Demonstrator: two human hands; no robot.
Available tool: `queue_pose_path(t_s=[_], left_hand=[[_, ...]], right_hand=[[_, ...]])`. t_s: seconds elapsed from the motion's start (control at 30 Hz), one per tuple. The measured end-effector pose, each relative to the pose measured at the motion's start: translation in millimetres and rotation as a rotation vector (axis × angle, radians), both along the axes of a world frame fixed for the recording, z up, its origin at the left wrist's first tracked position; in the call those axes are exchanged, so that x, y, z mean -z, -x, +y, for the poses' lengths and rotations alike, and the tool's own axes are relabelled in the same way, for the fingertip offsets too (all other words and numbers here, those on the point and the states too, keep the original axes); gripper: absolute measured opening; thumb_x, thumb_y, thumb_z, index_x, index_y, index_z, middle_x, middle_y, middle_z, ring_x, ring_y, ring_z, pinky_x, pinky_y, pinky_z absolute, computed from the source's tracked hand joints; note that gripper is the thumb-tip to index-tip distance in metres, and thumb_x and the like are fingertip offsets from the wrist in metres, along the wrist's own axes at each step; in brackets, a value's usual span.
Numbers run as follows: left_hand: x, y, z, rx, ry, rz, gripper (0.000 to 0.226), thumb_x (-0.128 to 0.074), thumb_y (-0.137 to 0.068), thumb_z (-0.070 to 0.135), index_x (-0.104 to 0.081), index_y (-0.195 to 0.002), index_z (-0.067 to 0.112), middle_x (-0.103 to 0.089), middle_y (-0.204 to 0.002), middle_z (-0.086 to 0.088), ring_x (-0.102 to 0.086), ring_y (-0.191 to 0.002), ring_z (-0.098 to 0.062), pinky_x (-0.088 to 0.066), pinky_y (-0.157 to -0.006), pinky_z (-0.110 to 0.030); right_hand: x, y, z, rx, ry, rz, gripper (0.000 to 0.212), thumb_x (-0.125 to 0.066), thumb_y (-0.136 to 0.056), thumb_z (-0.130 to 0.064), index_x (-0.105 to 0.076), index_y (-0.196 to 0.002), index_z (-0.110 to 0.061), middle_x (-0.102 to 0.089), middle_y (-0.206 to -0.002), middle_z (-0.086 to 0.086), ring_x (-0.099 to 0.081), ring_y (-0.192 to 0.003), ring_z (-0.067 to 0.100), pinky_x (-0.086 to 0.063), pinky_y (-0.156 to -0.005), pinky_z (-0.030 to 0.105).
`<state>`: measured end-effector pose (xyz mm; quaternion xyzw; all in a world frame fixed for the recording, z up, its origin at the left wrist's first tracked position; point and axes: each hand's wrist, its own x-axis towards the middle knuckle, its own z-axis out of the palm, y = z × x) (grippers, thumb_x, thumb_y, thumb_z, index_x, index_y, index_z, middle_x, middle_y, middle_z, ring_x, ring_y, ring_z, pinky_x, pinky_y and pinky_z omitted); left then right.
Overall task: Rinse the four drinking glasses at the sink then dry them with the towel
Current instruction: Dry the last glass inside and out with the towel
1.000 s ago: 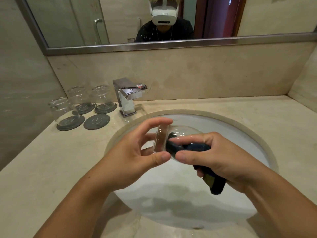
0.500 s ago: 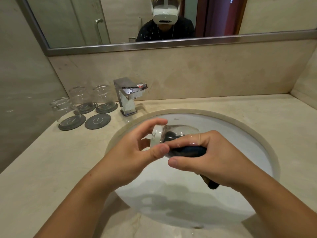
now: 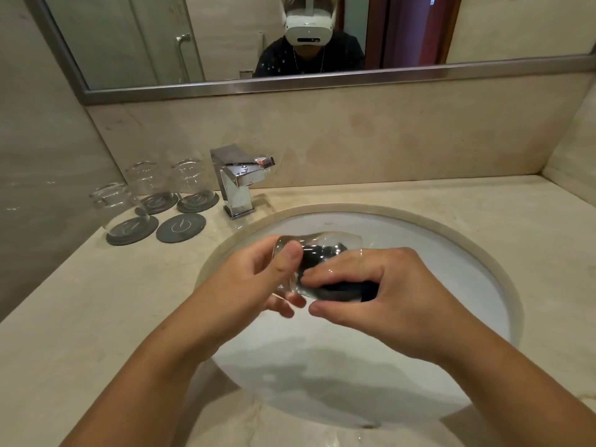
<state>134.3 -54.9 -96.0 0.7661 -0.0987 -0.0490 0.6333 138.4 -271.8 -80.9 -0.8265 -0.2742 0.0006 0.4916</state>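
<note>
On beige marble counter (image 3: 403,201), white sink (image 3: 419,253), mirror (image 3: 225,82)

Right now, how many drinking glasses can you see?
4. Three stand upside down on coasters left of the faucet: front left, back middle, back right. The fourth is held over the sink.

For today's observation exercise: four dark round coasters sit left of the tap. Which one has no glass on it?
The front right coaster, nearest the sink. It lies bare; the other three each carry an upturned glass.

Bathroom: round sink (image 3: 496,285) in marble counter (image 3: 419,201), mirror (image 3: 225,43), chrome tap (image 3: 237,182).
</note>
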Motion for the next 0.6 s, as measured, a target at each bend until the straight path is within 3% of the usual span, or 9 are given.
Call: queue_pose_path(t_s=[0.1, 0.17, 0.23, 0.27, 0.37, 0.47, 0.53, 0.6], left_hand=[[1, -1, -2, -0.031, 0.023, -0.044, 0.045, -0.066, -0.081, 0.058, -0.073, -0.117, 0.031, -0.076, -0.107, -0.002, -0.07, -0.081, -0.021, -0.056, -0.069, -0.032], [3, 0, -1, -0.025, 0.004, -0.075, 0.054, -0.072, -0.081, 0.053, -0.065, -0.13, 0.032, -0.073, -0.121, -0.001, -0.074, -0.095, -0.024, -0.06, -0.079, -0.034], [2, 2, 1, 0.011, -0.054, -0.147, 0.056, -0.079, -0.085, 0.04, -0.06, -0.137, 0.036, -0.068, -0.132, 0.004, -0.072, -0.114, -0.021, -0.06, -0.091, -0.034], [1, 3, 2, 0.032, -0.09, -0.183, 0.058, -0.083, -0.086, 0.032, -0.058, -0.138, 0.037, -0.066, -0.134, 0.007, -0.069, -0.12, -0.02, -0.06, -0.094, -0.033], [-3, 6, 0, 0.072, -0.182, -0.248, 0.065, -0.084, -0.084, 0.019, -0.056, -0.139, 0.037, -0.065, -0.134, 0.009, -0.063, -0.128, -0.019, -0.058, -0.098, -0.032], [-4, 7, 0, 0.08, -0.16, -0.254, 0.077, -0.083, -0.084, 0.016, -0.047, -0.148, 0.037, -0.058, -0.144, 0.02, -0.058, -0.135, -0.009, -0.058, -0.098, -0.03], [-3, 4, 3, 0.079, -0.103, -0.192, 0.086, -0.087, -0.084, 0.023, -0.04, -0.153, 0.043, -0.052, -0.152, 0.022, -0.055, -0.139, -0.009, -0.055, -0.103, -0.036], [-2, 2, 5, 0.083, 0.041, -0.033, 0.081, -0.082, -0.079, 0.036, -0.046, -0.151, 0.045, -0.053, -0.154, 0.013, -0.06, -0.136, -0.017, -0.052, -0.107, -0.041]], right_hand=[[2, 0, 0, -0.006, -0.007, 0.017, 0.035, -0.093, -0.077, -0.015, -0.084, -0.102, -0.037, -0.079, -0.099, -0.025, -0.075, -0.097, -0.002, -0.056, -0.088, 0.017], [-3, 1, -1, -0.007, -0.036, 0.115, 0.031, -0.092, -0.077, -0.017, -0.085, -0.101, -0.036, -0.08, -0.092, -0.024, -0.073, -0.079, -0.005, -0.055, -0.071, 0.014], [-9, 2, -2, -0.009, -0.077, 0.237, 0.025, -0.092, -0.076, -0.026, -0.085, -0.096, -0.039, -0.079, -0.08, -0.017, -0.061, -0.051, 0.001, -0.048, -0.049, 0.022], [-10, 1, -3, -0.009, -0.091, 0.289, 0.024, -0.092, -0.074, -0.033, -0.085, -0.095, -0.04, -0.077, -0.074, -0.015, -0.055, -0.047, 0.005, -0.046, -0.046, 0.026], [-11, -3, -7, -0.025, -0.121, 0.374, 0.034, -0.088, -0.06, -0.049, -0.084, -0.094, -0.044, -0.074, -0.069, -0.013, -0.057, -0.056, 0.008, -0.05, -0.055, 0.023], [-10, -3, -7, -0.018, -0.131, 0.346, 0.035, -0.087, -0.059, -0.05, -0.084, -0.094, -0.044, -0.075, -0.072, -0.01, -0.057, -0.058, 0.011, -0.05, -0.058, 0.026], [-10, -2, -5, 0.008, -0.143, 0.293, 0.029, -0.093, -0.068, -0.037, -0.086, -0.095, -0.038, -0.078, -0.077, -0.013, -0.06, -0.056, 0.008, -0.048, -0.056, 0.021], [-6, -2, -4, 0.038, -0.102, 0.167, 0.029, -0.094, -0.074, -0.019, -0.086, -0.099, -0.031, -0.08, -0.089, -0.019, -0.072, -0.073, -0.003, -0.052, -0.067, 0.01]])
